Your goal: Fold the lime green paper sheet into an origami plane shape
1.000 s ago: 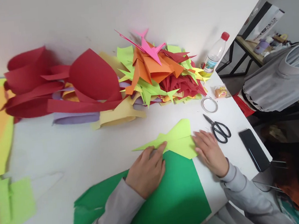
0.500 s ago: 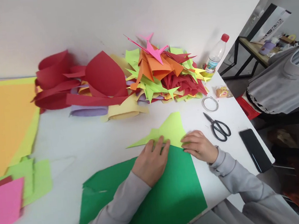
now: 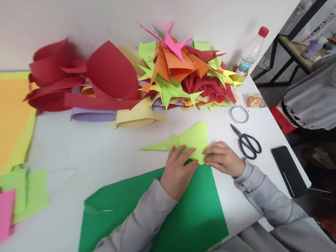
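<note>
A lime-green folded paper (image 3: 195, 137) with a long thin point to the left lies in front of me, over the far edge of a dark green sheet (image 3: 153, 218). My left hand (image 3: 180, 171) presses on its near side, with the thumb and fingers closing on the lower edge. At the paper's right corner my right hand (image 3: 224, 158) has its fingers and thumb brought together on the edge. Both hands partly hide the near part of the folded paper. Black-handled scissors (image 3: 248, 144) lie to the right of my right hand, apart from it.
Behind are a heap of folded paper shapes (image 3: 179, 87), red paper bands (image 3: 112, 72) and a plastic bottle (image 3: 249, 56). A tape roll (image 3: 238, 107), wrapped snack (image 3: 254, 100) and phone (image 3: 289, 171) lie right. Coloured sheets (image 3: 3, 118) lie left. A person in grey (image 3: 316, 96) is beyond the table.
My left hand has moved right along the folded paper, closer to my right hand, and its thumb now reaches the lower corner. The whole view has shifted slightly.
</note>
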`<action>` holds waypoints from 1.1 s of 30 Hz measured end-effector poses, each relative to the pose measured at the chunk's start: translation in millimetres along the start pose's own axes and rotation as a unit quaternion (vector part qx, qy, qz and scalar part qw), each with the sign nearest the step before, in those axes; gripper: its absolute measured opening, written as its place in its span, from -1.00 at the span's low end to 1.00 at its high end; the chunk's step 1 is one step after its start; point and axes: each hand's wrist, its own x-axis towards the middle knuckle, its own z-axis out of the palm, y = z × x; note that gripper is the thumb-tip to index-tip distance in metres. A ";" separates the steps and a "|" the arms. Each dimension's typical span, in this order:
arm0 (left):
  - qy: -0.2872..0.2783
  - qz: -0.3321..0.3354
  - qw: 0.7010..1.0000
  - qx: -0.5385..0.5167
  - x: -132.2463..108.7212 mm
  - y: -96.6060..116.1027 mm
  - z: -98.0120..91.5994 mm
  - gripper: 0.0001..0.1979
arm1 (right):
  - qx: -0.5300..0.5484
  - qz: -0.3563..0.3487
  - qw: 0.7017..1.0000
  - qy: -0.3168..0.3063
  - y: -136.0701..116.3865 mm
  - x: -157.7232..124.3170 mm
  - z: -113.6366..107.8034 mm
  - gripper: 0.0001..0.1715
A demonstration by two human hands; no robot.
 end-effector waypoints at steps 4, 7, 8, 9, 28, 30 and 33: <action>0.016 -0.060 0.997 -0.033 1.2 11.8 1.6 -0.79 | 0.017 0.016 1.000 0.008 -4.4 1.7 -1.5 -0.74; 0.026 -0.086 0.995 -0.034 2.3 18.2 2.9 -0.80 | 0.024 0.034 0.999 0.017 -6.6 1.3 -1.3 -0.76; 0.026 -0.095 0.995 -0.037 2.8 19.2 3.2 -0.80 | 0.025 0.042 0.998 0.025 -7.3 1.0 -1.3 -0.77; 0.023 -0.104 0.993 -0.042 3.3 19.6 3.3 -0.80 | 0.025 0.052 0.998 0.033 -8.1 0.7 -1.6 -0.77; -0.018 -0.182 0.979 -0.085 11.4 24.0 -0.2 -0.78 | -0.054 0.218 0.974 -0.007 -28.8 7.6 -2.7 -0.82; -0.019 -0.186 0.979 -0.084 11.7 24.6 0.0 -0.79 | -0.073 0.215 0.974 0.001 -30.1 7.7 -1.3 -0.82; -0.015 -0.188 0.979 -0.082 12.1 25.1 0.5 -0.80 | -0.094 0.211 0.973 0.005 -31.4 7.2 0.9 -0.82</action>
